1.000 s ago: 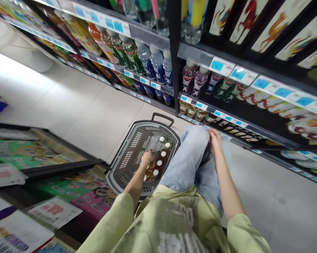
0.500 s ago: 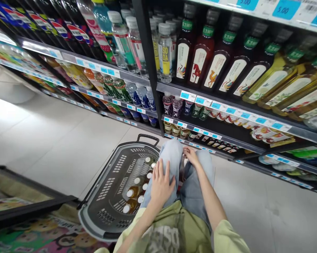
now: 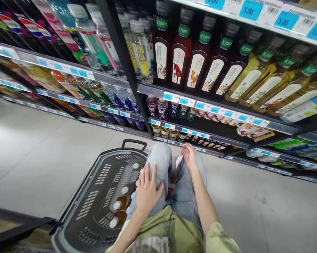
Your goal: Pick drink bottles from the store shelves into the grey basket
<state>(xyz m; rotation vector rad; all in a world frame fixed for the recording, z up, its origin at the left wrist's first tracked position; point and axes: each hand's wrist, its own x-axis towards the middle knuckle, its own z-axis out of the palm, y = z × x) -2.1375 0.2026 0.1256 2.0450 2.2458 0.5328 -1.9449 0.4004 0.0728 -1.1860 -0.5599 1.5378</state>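
Note:
My left hand (image 3: 149, 189) lies on my left knee, its fingers spread over the jeans (image 3: 160, 158). My right hand (image 3: 188, 155) is by my right knee, with loosely bent fingers and nothing visible in them. A grey shopping basket (image 3: 95, 175) stands on the floor to my left, its black handle (image 3: 134, 143) at the far end. Several bottles with white caps lie in it, among them an amber drink bottle (image 3: 120, 218); my left leg and arm hide some of the others.
In front of me a black shelf rack (image 3: 127, 52) holds rows of drinks. Dark tea bottles (image 3: 178, 59), yellow tea bottles (image 3: 246, 79) and a soda water bottle (image 3: 142, 52) stand on its upper shelf. Small bottles (image 3: 162, 109) fill part of the lower shelf. Another display (image 3: 18, 235) is at bottom left.
My right hand has lifted a little from between my knees and its fingers have loosened. My left hand stays on the knee. The view has shifted to the right, nearer the shelves.

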